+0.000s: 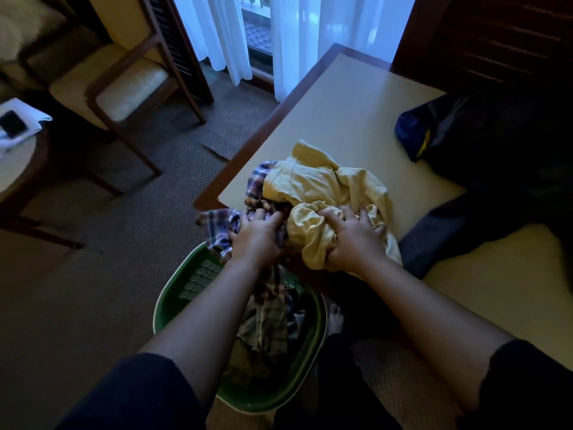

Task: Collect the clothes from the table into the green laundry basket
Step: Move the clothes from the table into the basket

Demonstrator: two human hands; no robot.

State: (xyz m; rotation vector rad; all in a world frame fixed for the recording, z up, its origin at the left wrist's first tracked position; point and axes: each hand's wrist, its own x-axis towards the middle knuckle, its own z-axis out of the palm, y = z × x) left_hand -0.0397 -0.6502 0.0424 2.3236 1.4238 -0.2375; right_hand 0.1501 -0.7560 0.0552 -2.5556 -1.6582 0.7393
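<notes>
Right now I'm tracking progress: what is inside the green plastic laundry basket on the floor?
Crumpled plaid cloth lies in the green plastic laundry basket. The person's forearms and the cloth cover its bottom, so anything underneath is hidden.

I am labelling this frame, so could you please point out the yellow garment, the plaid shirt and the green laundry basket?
yellow garment (pixel 322 181): head view, on its flat upper fold.
plaid shirt (pixel 217 228): head view, on the bunched part by the table edge.
green laundry basket (pixel 198 277): head view, on its perforated far wall.

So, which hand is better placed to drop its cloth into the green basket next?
Left. The left hand grips the plaid cloth at the table corner, already hanging over the green basket. The right hand holds the yellow garment farther in, over the table.
</notes>
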